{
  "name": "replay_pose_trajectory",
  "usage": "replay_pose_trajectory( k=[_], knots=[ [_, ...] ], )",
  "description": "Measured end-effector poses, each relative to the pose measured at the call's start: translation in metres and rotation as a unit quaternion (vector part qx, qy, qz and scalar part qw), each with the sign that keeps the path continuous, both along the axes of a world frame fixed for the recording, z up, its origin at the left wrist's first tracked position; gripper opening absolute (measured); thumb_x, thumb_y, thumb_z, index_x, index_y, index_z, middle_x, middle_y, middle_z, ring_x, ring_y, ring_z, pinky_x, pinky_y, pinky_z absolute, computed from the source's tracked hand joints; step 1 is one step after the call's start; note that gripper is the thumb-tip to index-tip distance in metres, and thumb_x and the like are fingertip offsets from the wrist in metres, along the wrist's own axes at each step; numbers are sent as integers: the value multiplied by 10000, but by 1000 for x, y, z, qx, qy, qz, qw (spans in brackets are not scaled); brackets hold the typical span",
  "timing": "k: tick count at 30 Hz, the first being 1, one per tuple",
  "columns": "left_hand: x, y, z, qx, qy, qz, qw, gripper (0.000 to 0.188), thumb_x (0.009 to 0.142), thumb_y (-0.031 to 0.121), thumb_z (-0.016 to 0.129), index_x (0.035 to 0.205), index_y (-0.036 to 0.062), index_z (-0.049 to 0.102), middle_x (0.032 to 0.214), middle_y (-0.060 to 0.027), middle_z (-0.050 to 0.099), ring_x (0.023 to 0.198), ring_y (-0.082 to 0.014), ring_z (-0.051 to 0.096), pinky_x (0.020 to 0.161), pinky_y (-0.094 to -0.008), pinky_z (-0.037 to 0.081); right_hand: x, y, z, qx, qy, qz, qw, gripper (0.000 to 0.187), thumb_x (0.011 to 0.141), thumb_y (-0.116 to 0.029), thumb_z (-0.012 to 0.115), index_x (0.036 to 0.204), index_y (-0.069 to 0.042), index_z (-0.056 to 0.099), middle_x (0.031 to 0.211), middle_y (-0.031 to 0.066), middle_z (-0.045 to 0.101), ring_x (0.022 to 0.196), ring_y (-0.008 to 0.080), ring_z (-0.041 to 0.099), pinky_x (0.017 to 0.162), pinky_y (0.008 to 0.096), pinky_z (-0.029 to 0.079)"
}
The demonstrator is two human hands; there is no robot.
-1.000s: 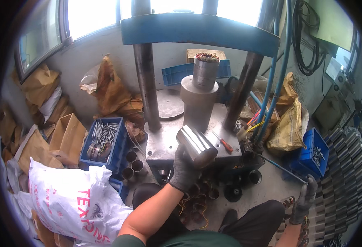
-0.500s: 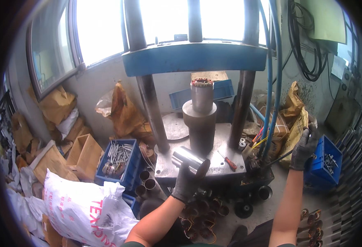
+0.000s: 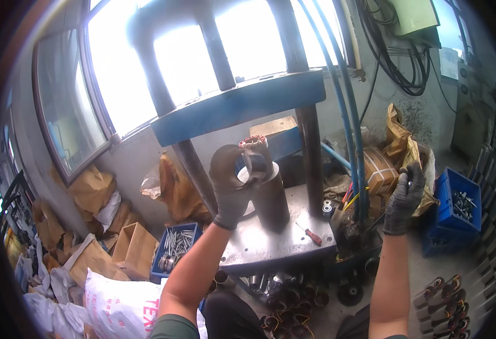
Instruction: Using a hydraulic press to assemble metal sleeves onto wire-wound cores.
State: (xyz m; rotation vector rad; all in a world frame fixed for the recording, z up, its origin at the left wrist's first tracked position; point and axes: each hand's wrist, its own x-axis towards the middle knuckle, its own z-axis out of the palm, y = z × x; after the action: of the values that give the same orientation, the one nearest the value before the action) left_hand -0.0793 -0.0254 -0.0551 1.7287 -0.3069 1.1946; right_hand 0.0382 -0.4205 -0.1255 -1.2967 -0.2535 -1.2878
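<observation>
My left hand (image 3: 232, 195), in a dark glove, is wrapped round a short shiny metal tube (image 3: 256, 163). The tube is tilted and blurred, with one end facing me. It is in front of the wound stator core (image 3: 253, 141), whose reddish windings show at its top. That core stands upright on a thick steel cylinder (image 3: 270, 200) on the metal press bed (image 3: 253, 248). I cannot tell whether tube and core touch. My gloved right hand (image 3: 404, 198) is raised at the right, fingers curled round a small shiny piece I cannot make out.
The blue press beam (image 3: 242, 104) spans above, between steel columns. A red-handled screwdriver (image 3: 314, 236) lies on the bed. Blue bins of metal parts (image 3: 174, 248) and bolts (image 3: 462, 206) flank me. A white sack (image 3: 121, 299) stands lower left; several wound cores (image 3: 448, 305) are on the floor.
My left hand has lifted the metal tube from above the bed's front up to the stator core. My right hand stays raised at the right. The view has shifted and tilted.
</observation>
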Motion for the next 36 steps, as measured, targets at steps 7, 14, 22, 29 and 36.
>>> replay_pose_trajectory(
  k=[7,14,22,29,36],
  knots=[
    [41,-1,25,201,-25,111,973,870,747,235,957,1424,54,441,1351,-127,615,1245,-258,643,1029,-380,552,-5,-8,-1,6,17,-8,1000,299,1043,0,554,1323,61,642,1265,153,673,1146,236,671,1034,357,541],
    [68,5,36,156,57,120,979,1012,724,204,969,1486,51,322,1372,-137,603,1241,-254,642,1051,-370,548,-11,-9,3,-3,23,-25,999,266,1043,-16,560,1270,57,678,1210,151,697,1102,230,682,1004,355,546],
    [80,25,42,178,50,174,967,985,705,201,960,1458,22,351,1341,-149,621,1221,-266,643,1007,-377,567,-14,-10,3,-20,26,-40,999,228,1040,-8,563,1215,35,702,1127,120,710,1047,212,688,984,352,549],
    [94,14,76,163,129,207,956,880,734,155,941,1382,-45,378,1261,-167,623,1142,-254,655,927,-361,598,-19,-18,4,-54,39,-36,997,192,1035,1,574,1186,18,691,1090,99,713,1019,192,693,972,336,550],
    [128,52,73,-55,91,42,993,749,782,203,934,1297,-12,435,1165,-162,642,1037,-255,679,880,-396,611,-34,-37,26,-116,111,18,987,195,1011,-56,664,1186,17,708,1091,114,758,1035,197,725,967,327,560]
  ],
)
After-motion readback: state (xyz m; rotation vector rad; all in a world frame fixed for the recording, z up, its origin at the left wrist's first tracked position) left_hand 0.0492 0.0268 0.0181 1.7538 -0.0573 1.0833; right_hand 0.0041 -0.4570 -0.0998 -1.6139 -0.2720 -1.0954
